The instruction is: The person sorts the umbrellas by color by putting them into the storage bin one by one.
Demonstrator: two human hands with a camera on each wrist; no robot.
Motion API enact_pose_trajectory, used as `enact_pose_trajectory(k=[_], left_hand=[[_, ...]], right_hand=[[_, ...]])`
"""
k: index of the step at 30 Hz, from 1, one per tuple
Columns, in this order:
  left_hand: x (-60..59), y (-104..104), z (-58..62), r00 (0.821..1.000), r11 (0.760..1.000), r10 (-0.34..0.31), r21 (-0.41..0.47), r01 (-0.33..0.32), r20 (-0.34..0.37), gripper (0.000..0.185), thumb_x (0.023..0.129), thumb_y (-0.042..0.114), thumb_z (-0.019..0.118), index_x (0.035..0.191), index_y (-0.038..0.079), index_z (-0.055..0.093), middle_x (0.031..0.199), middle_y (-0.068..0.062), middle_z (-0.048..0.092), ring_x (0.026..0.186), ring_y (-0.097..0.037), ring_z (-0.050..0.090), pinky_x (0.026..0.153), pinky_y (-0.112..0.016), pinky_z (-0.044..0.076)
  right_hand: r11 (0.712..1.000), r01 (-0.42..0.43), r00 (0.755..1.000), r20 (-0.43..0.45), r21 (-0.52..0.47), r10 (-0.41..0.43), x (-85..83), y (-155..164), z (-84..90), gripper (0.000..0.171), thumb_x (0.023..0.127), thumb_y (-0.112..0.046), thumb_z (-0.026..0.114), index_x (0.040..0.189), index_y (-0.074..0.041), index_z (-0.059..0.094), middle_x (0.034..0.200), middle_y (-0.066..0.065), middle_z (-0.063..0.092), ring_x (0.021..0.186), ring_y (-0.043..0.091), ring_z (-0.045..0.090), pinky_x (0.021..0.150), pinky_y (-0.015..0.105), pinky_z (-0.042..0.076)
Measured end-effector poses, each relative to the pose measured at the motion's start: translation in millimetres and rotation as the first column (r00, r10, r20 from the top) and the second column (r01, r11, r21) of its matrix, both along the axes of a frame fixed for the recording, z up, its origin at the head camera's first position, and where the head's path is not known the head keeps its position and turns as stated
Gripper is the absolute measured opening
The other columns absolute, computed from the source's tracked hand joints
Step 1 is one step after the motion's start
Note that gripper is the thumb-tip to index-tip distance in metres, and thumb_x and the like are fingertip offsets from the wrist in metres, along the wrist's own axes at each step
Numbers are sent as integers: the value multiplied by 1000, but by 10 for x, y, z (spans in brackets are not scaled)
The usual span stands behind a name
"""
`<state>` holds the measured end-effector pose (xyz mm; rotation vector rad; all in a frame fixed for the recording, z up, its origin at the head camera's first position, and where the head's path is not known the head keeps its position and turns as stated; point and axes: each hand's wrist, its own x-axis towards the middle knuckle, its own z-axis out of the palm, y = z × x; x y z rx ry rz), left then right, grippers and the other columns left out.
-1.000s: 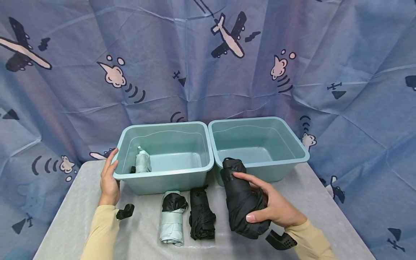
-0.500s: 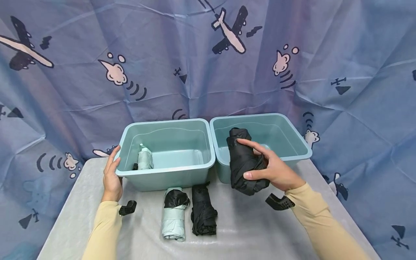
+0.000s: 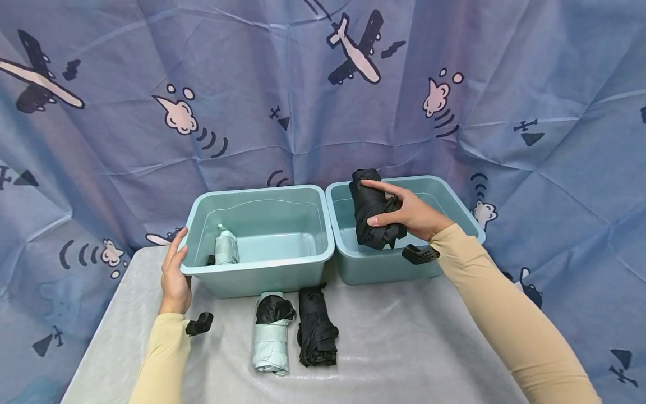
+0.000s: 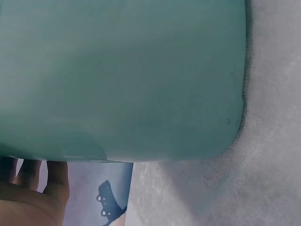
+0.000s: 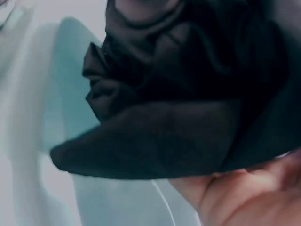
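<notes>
Over the right-hand teal plastic tub (image 3: 454, 205), at about one o'clock, our right hand (image 3: 411, 214) has its fingers wrapped tight round a folded black fabric umbrella (image 3: 370, 210), held above the tub's inside. Our left hand (image 3: 174, 275) lies flat, fingers straight, against the nine o'clock wall of the left-hand teal plastic tub (image 3: 262, 275), holding nothing.

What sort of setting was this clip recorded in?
Probably a staged recording setup, not a lived-in room: a blue airplane-print cloth backdrop hangs behind a small covered table bearing two matching teal bins and folded umbrellas.
</notes>
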<state>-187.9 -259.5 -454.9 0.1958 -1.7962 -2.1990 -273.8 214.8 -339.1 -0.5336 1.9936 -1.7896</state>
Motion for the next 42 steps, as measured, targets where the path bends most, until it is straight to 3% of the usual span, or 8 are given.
enact_pose_trajectory(k=[4,13,19,25,34,42], left_hand=[[-1,1,-1,1000,1000,-4,1,4,-5,49,110,21,32,158,22,38,158,-6,35,138,-21,37,106,-32,32],[-10,-11,-16,1000,1000,-2,-9,2,-8,49,110,21,32,158,22,38,158,-6,35,138,-22,37,108,-36,30],[-25,-22,-24,1000,1000,3,-7,-3,-4,49,109,21,33,158,22,39,159,-4,34,138,-21,37,110,-38,29],[-22,-28,-29,1000,1000,6,6,-6,-13,49,109,22,33,158,22,39,157,-5,37,136,-20,39,106,-31,33],[-26,-28,-47,1000,1000,15,18,-14,-18,48,109,21,34,157,21,40,155,-5,39,134,-20,40,105,-32,34],[-32,-22,-37,1000,1000,14,22,-13,-12,49,109,21,33,157,22,40,156,-6,38,136,-20,39,106,-33,32]], right_hand=[[998,7,1000,16,61,-8,-213,-52,-44,88,83,1,81,158,-22,40,162,9,22,127,31,50,91,38,55],[978,-53,997,57,203,43,-490,-181,-235,92,81,-3,85,158,-17,38,161,12,27,132,31,49,95,34,52],[956,-79,995,76,284,60,-569,-225,-364,93,79,-6,88,157,-19,39,161,11,27,132,32,47,99,37,49],[927,-94,996,32,362,88,-623,-279,-436,92,78,-12,89,156,-18,41,165,12,17,143,30,32,109,44,39],[894,-149,989,85,423,125,-659,-341,-479,91,78,-13,90,155,-20,43,167,12,9,151,32,15,110,47,38],[862,-164,986,98,480,133,-683,-363,-576,94,76,-18,92,155,-21,42,166,13,14,151,32,14,115,52,31]])
